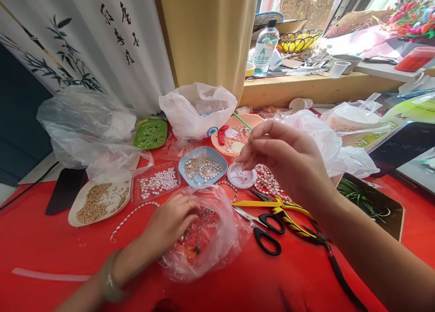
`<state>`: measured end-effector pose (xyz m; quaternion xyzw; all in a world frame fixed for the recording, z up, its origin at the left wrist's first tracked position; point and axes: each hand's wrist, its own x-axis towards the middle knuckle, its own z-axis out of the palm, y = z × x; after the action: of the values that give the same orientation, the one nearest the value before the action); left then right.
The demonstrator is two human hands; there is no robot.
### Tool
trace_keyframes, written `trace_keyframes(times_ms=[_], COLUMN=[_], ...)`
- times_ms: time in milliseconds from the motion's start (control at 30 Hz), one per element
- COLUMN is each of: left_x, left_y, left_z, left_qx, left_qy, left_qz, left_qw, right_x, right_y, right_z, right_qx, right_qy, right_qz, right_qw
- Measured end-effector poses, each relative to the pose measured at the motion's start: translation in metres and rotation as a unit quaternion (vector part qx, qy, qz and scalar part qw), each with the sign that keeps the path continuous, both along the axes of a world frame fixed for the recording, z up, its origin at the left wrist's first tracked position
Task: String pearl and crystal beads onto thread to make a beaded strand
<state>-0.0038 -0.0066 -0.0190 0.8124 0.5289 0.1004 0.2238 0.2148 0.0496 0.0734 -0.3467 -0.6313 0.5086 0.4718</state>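
Observation:
My left hand (170, 223) reaches into a clear plastic bag (207, 232) of small beads and charms on the red table; its fingers are curled inside the bag, and what they grip is hidden. A pearl bead strand (131, 216) lies just left of that hand. My right hand (285, 160) is raised above the table with fingertips pinched together, perhaps on a fine thread too thin to make out. Below it sit a white thread spool (241, 175) and a heap of pearl strands (268, 180).
A white dish of gold beads (98, 201), a clear tray of pearls (157, 183), a blue dish (203, 166) and an orange dish (234, 137) ring the work spot. Black scissors (263, 230) and yellow-handled pliers (288, 212) lie at centre. Plastic bags (197, 108) stand behind; a phone (404, 144) rests at right.

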Motion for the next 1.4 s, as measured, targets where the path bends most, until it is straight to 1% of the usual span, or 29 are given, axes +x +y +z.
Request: trace_keyframes(times_ms=[100,167,433,567,633,767,867,967,1000,1133,1267,1333,1400], left_x=[-0.001,-0.002,-0.005,-0.007,-0.009,-0.010,-0.009,-0.009,-0.009,-0.009,-0.008,-0.007,-0.006], left_y=[0.000,0.001,0.001,0.002,0.002,0.000,0.001,0.001,0.002,0.002,0.002,0.003,0.004], left_z=[0.002,0.002,0.004,0.001,-0.002,-0.004,-0.002,-0.002,-0.003,-0.008,-0.009,-0.008,-0.006], left_qx=[-0.006,-0.003,-0.004,-0.010,-0.004,0.011,0.011,0.005,0.006,0.019,0.037,0.035,0.019], left_qy=[-0.005,-0.011,-0.011,-0.006,-0.012,-0.022,-0.016,-0.003,0.000,0.021,0.045,0.035,0.004], left_qz=[0.000,-0.002,0.006,0.016,0.019,0.025,0.026,0.020,0.018,0.010,0.010,0.021,0.043], left_qw=[1.000,1.000,1.000,1.000,1.000,0.999,0.999,1.000,1.000,1.000,0.998,0.999,0.999], right_x=[-0.002,-0.004,-0.007,-0.002,0.000,-0.005,-0.018,-0.035,-0.040,-0.048,-0.045,-0.044,-0.044], right_y=[-0.001,-0.004,-0.002,0.003,0.004,-0.002,-0.012,-0.021,-0.023,-0.024,-0.024,-0.025,-0.026], right_z=[-0.007,-0.012,-0.010,-0.016,-0.021,-0.035,-0.049,-0.065,-0.071,-0.091,-0.103,-0.106,-0.109], right_qx=[-0.027,-0.037,-0.008,0.002,0.003,0.029,0.054,0.031,0.025,0.015,0.006,0.007,0.010], right_qy=[0.008,0.005,-0.055,-0.078,-0.097,-0.183,-0.243,-0.271,-0.277,-0.301,-0.307,-0.301,-0.293], right_qz=[0.037,0.047,-0.022,-0.059,-0.060,-0.014,0.040,0.096,0.104,0.103,0.108,0.107,0.100], right_qw=[0.999,0.998,0.998,0.995,0.993,0.983,0.968,0.957,0.955,0.948,0.945,0.947,0.951])
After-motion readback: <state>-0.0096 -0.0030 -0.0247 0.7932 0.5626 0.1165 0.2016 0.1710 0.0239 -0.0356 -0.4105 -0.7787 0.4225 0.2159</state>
